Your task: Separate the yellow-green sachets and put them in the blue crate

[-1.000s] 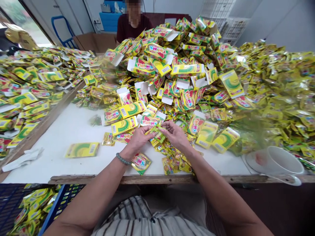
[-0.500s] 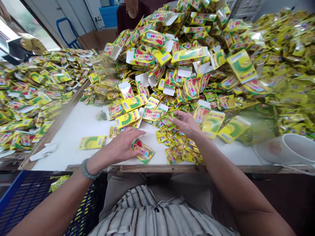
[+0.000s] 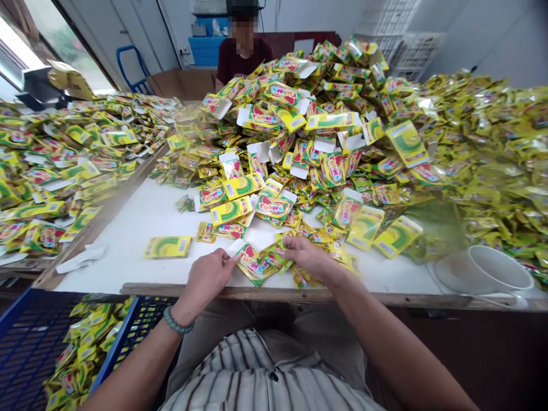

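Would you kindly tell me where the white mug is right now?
In the head view, the white mug is on the right, by the table's wooden front edge and beside the heap of yellow packets.

Striped shirt (image 3: 240,394), bracelet (image 3: 177,322), plain trousers (image 3: 205,328).
On my feed the shirt is off-white with dark lengthwise stripes of differing widths, creased at the front, with one small dark button (image 3: 274,376). I see a grey-green bracelet, seemingly beaded, ringing the left wrist; the trousers look greyish beige.
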Tool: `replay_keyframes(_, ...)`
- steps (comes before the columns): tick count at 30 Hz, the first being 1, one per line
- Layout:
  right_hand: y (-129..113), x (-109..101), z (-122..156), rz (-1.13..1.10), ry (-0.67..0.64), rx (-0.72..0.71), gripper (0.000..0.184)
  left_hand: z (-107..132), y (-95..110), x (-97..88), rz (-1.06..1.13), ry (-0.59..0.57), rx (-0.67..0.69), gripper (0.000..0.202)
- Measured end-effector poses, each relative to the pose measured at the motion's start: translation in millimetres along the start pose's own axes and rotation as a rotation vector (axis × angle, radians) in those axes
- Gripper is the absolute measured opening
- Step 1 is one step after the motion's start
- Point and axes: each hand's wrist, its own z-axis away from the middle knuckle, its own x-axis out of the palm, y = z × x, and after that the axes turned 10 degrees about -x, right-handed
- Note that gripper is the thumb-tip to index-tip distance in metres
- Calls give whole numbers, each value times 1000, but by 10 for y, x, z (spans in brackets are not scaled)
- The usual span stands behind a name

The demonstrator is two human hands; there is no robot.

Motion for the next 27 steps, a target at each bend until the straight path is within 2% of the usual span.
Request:
replay_keyframes(2, 49, 153, 2, -1, -59, 2, 31, -36, 10, 92, 251, -57, 4, 31)
replay_keyframes(4, 46, 269, 16, -68, -60, -20, 30, -63, 34, 179, 571, -103, 26, 31)
replay_keyframes(6, 7, 339, 58, -154, -34, -36, 28, -77, 64, 242, 881, -137, 67, 38)
replay_keyframes(8, -38, 359, 116, -238, -15, -22, 29, -83, 99, 272, 1074, -183, 126, 45)
replay_keyframes(10, -74, 325, 164, -283, 15, -11, 29, -86, 135, 268, 1120, -220, 189, 48)
replay_keyframes(13, -142, 197, 164, -253, 192, -86, 30, -86, 182, 226, 1023, -199, 258, 45)
replay_keyframes(15, -219, 101, 115, -109, 327, -176, 27, -82, 206, 203, 964, -196, 296, 45)
replay_keyframes(17, -311, 32, 54, 143, 372, -247, 22, -77, 228, 196, 972, -228, 332, 48)
replay_keyframes(19, -393, -2, 6, 385, 330, -283, 18, -76, 242, 201, 1042, -279, 354, 49)
replay_keyframes(21, -442, -12, -21, 534, 256, -282, 17, -82, 243, 208, 1125, -325, 357, 50)
replay_keyframes(24, -470, -30, -43, 640, 148, -250, 19, -98, 223, 222, 1202, -381, 337, 52)
replay_keyframes(27, -513, -79, -78, 673, 57, -252, 20, -117, 192, 241, 1233, -380, 294, 54)
